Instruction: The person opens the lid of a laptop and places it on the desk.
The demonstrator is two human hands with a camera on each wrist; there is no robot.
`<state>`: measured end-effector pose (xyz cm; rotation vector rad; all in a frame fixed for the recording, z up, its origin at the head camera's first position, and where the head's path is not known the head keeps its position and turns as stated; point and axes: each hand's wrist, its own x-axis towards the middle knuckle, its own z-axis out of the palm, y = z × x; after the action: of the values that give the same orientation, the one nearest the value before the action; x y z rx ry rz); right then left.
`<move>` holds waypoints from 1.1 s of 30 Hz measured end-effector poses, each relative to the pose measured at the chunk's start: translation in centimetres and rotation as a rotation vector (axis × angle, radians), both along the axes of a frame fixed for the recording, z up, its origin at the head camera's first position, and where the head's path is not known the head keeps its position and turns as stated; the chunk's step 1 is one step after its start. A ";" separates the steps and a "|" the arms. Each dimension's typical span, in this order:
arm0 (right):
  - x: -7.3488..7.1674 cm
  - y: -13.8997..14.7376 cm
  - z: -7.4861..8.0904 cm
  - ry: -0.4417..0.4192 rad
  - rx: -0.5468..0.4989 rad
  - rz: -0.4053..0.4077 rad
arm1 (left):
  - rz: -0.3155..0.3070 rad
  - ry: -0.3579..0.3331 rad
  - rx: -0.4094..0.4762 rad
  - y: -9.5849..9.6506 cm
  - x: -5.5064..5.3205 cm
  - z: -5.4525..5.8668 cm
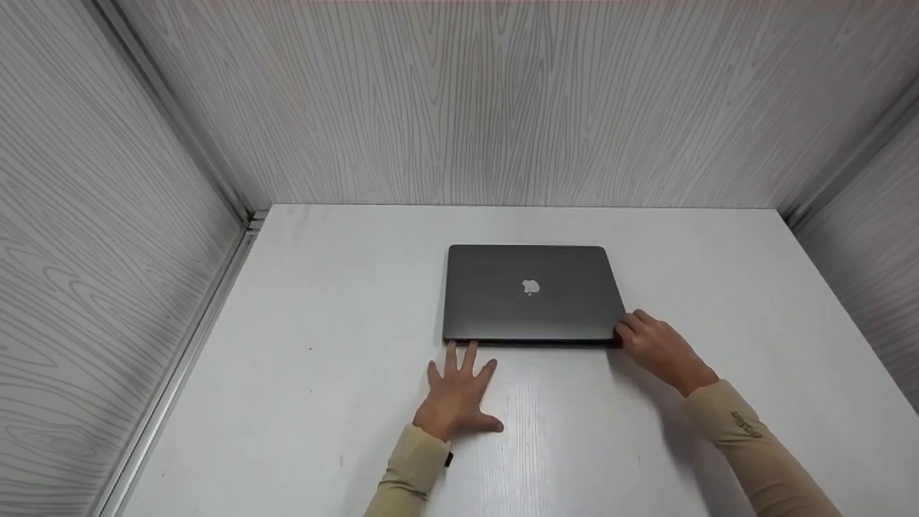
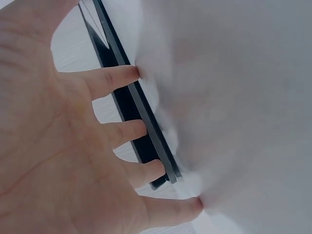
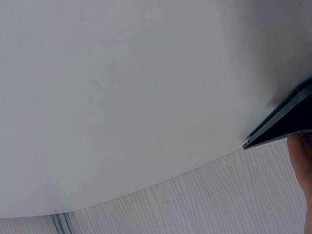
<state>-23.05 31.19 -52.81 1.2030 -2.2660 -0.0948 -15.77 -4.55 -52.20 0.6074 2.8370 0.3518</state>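
A dark grey laptop (image 1: 528, 312) with a pale apple logo lies on the white table, its lid raised slightly at the front. My right hand (image 1: 660, 352) grips the lid at the front right corner with curled fingers. Low in front of the laptop's left part, my left hand (image 1: 457, 398) is spread wide, some fingertips against the front edge. The left wrist view shows those fingers touching the base edge (image 2: 114, 41), with a dark gap above it. In the right wrist view, a finger (image 3: 302, 165) touches the lid; most of that hand is out of frame.
The white table (image 1: 344, 301) extends around the laptop. A wood-grain panel (image 1: 502, 108) rises along the back, with similar panels at the left (image 1: 86, 251) and right (image 1: 876, 230). A metal rail (image 1: 179, 359) runs along the table's left side.
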 end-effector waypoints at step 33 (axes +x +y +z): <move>-1.5 0.8 0.9 0.026 -0.404 0.013 | -0.005 0.013 0.009 -0.1 0.0 -0.2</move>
<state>-24.52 32.02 -51.89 0.9925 -2.1194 0.3354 -15.77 -4.67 -52.41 0.6203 2.8474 0.3618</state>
